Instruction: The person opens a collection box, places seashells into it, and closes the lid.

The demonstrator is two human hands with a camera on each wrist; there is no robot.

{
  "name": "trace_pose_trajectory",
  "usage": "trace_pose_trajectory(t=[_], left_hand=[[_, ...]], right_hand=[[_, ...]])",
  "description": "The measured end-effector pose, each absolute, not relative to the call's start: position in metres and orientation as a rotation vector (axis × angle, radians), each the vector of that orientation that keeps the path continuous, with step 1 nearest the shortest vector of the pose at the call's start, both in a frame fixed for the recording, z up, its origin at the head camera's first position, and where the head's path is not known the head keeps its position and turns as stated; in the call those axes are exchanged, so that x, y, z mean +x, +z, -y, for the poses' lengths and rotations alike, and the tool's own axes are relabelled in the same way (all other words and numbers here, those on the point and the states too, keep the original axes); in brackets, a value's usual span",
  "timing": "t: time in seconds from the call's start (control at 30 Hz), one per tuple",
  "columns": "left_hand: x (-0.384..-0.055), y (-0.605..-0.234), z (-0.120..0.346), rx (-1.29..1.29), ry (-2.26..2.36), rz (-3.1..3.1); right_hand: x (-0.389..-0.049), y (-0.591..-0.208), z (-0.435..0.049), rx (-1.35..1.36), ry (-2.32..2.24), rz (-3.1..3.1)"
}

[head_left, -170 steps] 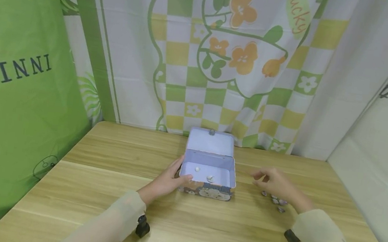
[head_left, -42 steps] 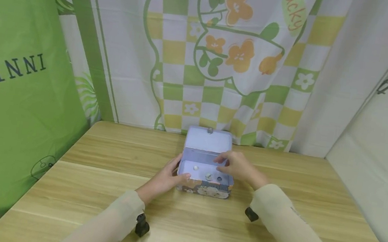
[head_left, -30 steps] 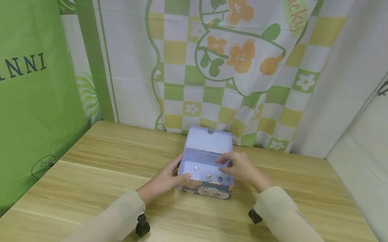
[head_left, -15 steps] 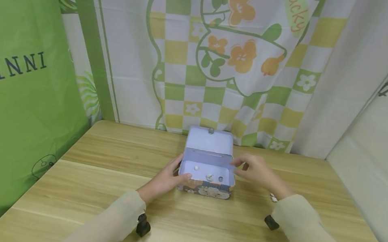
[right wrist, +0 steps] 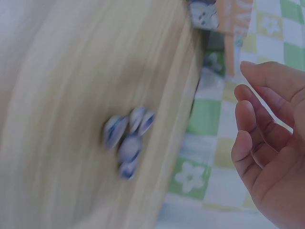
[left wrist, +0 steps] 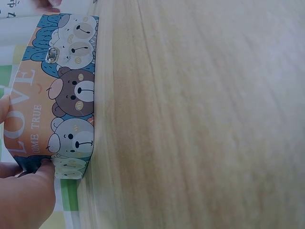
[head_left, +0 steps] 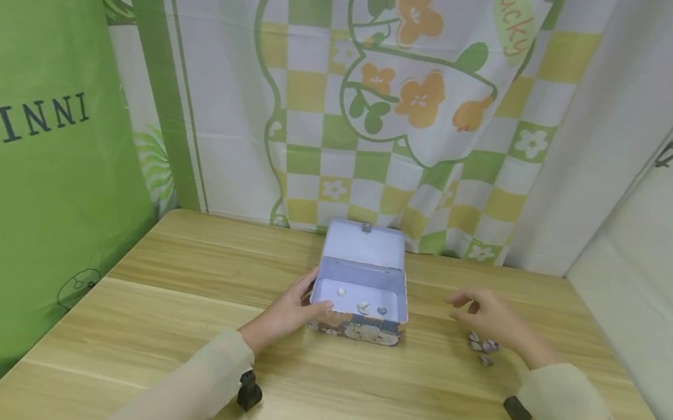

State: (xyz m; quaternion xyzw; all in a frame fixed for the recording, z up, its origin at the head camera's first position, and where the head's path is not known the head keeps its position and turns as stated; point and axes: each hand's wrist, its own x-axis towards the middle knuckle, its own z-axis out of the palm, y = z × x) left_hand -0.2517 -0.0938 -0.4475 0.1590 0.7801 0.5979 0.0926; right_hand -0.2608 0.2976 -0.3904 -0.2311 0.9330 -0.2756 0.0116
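Note:
An open tin box [head_left: 357, 330] with cartoon bears on its front stands on the table, its lid [head_left: 365, 244] tipped back. My left hand [head_left: 288, 309] grips the box's left front corner, thumb over the front rim and fingers along the side. Three small shells lie inside, a round white shell [head_left: 341, 292], a larger pale shell [head_left: 364, 307] and a grey shell [head_left: 382, 310]. To the right of the box, my right hand [head_left: 491, 319] hovers with loosely bent fingers and nothing between them. Close below it lie several purple-and-white shells [right wrist: 129, 148], clustered on the tabletop.
The wooden table [head_left: 348, 410] backs onto a checked, flowered curtain [head_left: 379, 173]. A green cloth [head_left: 25, 197] hangs on the left and a white printed cloth [head_left: 671, 282] on the right. Small black cameras [head_left: 517, 410] sit at both wrists.
My right hand has moved from over the box rightward to the shells. The box holds a grey shell that was absent in the oldest frame, and the table cluster has one fewer. The left hand stays put.

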Motion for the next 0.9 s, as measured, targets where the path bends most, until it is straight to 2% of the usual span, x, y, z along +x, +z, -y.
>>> trace_pose_trajectory(t=[0.43, 0.9], left_hand=[[-0.253, -0.45, 0.092, 0.511, 1.777, -2.32], [-0.254, -0.45, 0.092, 0.532, 1.809, -2.294]], right_hand=[[-0.26, -0.416, -0.336, -0.587, -0.864, -2.845], [-0.263, -0.435, -0.345, -0.505, -0.888, -2.783]])
